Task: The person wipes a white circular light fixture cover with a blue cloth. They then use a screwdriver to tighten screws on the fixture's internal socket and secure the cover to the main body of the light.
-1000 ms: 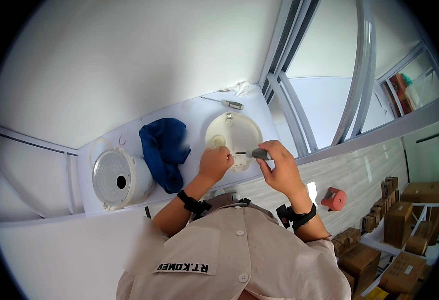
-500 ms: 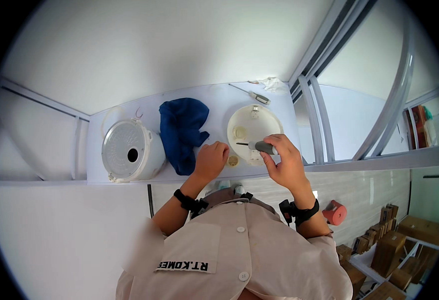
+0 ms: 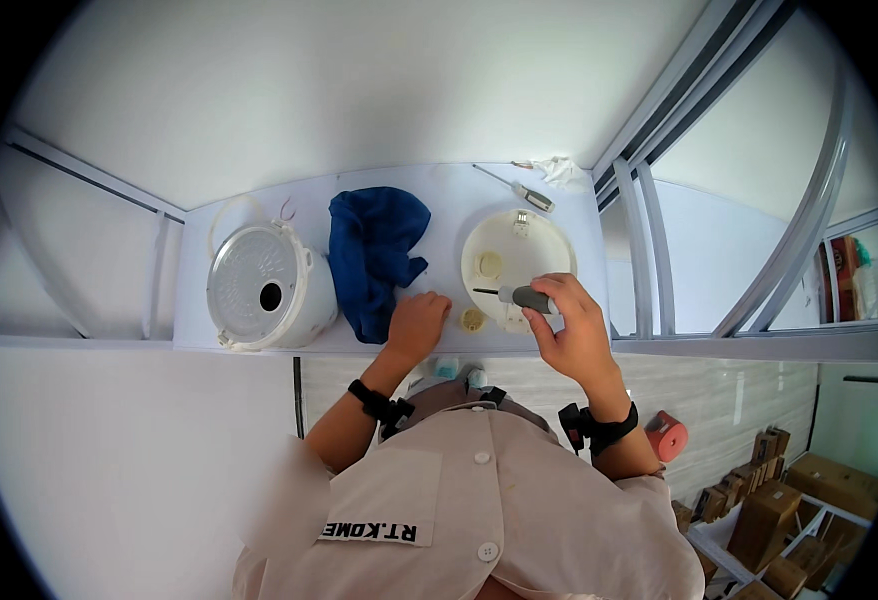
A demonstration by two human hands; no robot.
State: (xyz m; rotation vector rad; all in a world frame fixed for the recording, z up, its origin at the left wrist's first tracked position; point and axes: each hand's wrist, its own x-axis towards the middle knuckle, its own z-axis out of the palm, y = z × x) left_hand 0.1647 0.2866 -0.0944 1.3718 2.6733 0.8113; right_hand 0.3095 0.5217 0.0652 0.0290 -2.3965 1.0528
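Observation:
My right hand grips a screwdriver by its grey handle, its dark shaft pointing left over a round cream-white lid. The lid lies on the table with a raised ring inside and metal hinge pieces at its rim. Left of the lid, my left hand is closed, fingers curled together; what they hold, if anything, is hidden. Between that hand and the lid lies a small yellowish round part. A crumpled blue cloth rests just beyond my left hand.
At the table's left, a white appliance body like a rice cooker lies tilted, its metal base with a dark hole showing. Another screwdriver and a crumpled white tissue lie at the far right. Grey metal frame bars stand right of the table.
The whole view has shifted slightly. My left hand has drawn a little left, away from the lid. The right hand still holds the screwdriver over the lid in nearly the same pose.

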